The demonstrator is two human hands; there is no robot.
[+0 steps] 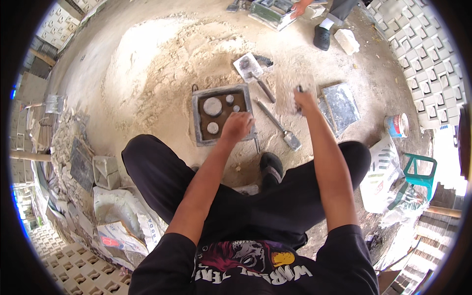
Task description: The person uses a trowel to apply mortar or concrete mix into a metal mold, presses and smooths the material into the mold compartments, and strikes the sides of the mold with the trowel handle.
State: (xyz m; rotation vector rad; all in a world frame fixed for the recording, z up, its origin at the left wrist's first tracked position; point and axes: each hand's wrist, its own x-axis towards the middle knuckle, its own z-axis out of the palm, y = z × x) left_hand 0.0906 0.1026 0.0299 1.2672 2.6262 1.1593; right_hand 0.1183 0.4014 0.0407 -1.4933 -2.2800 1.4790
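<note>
A square grey mould box filled with brown damp sand lies on the ground before me. Several round grey discs stand in the sand, including a large disc and a smaller disc. My left hand is closed over the box's near right part; whatever its fingers hold is hidden. Right of the box, my right hand grips the dark handle of a flat trowel, whose broad blade is smeared by motion. Between box and hand lie a small trowel and a square-bladed tool.
Pale sand is heaped beyond the box. Dark flat boards lie right, near a paint bucket and green stool. At the far side, another person's hand touches a second mould box. Rubble lines the left.
</note>
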